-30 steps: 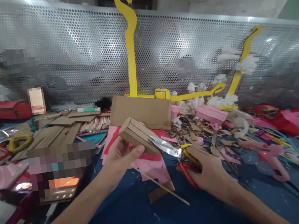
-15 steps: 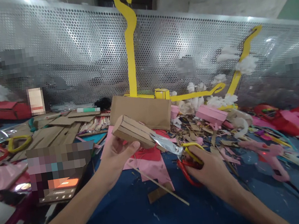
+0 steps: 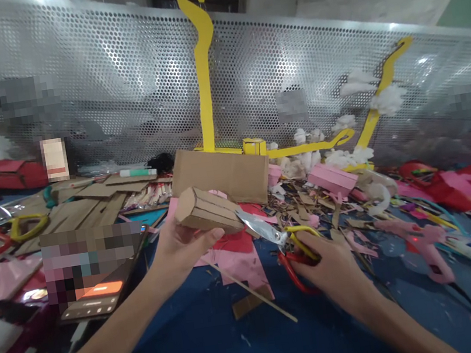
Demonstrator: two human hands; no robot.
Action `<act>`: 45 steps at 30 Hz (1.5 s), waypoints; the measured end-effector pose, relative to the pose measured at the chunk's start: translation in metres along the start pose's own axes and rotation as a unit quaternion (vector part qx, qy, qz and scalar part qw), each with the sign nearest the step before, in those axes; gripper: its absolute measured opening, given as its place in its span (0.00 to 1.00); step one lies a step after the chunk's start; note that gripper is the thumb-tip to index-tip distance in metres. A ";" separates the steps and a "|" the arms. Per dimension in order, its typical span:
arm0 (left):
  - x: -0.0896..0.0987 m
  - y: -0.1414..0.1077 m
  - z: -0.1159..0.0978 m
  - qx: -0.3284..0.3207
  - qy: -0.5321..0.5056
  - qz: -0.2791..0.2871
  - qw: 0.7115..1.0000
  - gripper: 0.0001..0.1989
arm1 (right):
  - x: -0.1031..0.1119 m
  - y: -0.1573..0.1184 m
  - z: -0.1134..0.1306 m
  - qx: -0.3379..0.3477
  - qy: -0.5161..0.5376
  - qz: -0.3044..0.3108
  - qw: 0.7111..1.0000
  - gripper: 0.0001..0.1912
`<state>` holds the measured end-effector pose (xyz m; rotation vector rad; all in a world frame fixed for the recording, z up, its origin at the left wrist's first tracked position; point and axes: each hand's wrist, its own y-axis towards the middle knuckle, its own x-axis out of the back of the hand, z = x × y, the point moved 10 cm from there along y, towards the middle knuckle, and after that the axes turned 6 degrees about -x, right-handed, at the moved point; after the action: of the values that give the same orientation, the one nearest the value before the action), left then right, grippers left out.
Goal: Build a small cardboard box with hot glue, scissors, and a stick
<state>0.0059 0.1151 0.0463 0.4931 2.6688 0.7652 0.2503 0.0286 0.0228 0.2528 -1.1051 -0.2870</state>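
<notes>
My left hand point(image 3: 184, 244) grips a small faceted cardboard box point(image 3: 212, 210) from below, its thumb along the near side. In my right hand point(image 3: 325, 257) is a pair of scissors point(image 3: 263, 228) with one yellow and one red handle loop. The blade tips meet the right end of the cardboard box; whether they cut into it I cannot tell. Beneath the box lie red paper point(image 3: 236, 243) and pink paper point(image 3: 253, 268) on the blue table point(image 3: 190, 348). A thin wooden stick point(image 3: 263, 299) crosses the pink paper near a brown cardboard scrap point(image 3: 250, 305).
A pink glue gun point(image 3: 423, 246) with a cord lies at the right. A phone point(image 3: 97, 291) rests at the left, near another pair of scissors point(image 3: 26, 227). Behind stand a large cardboard piece point(image 3: 220, 178), a tall yellow hook shape point(image 3: 203, 87) and a perforated metal panel point(image 3: 128, 80).
My left hand has tilted the cardboard box slightly, so more of its left end face shows. The scissors stay nearly in place against its right end.
</notes>
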 end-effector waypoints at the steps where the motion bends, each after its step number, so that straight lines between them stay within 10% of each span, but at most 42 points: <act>1: 0.000 0.000 -0.001 -0.001 0.005 -0.002 1.000 0.16 | 0.001 0.000 0.000 0.005 -0.002 -0.006 1.000 0.10; 22: 0.002 0.002 -0.003 0.003 0.002 -0.007 1.000 0.19 | -0.017 0.002 0.004 -0.055 0.157 0.105 0.980 0.18; 39: 0.011 -0.001 0.013 0.043 -0.066 -0.037 0.996 0.19 | -0.044 -0.011 0.001 -0.143 0.339 0.242 0.898 0.16; 45: 0.012 -0.001 0.013 0.049 -0.040 -0.046 0.997 0.19 | -0.018 0.000 -0.001 -0.079 0.212 0.113 0.967 0.18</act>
<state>-0.0005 0.1246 0.0327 0.4114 2.6423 0.5782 0.2433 0.0353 0.0076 0.0386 -0.6742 -0.1072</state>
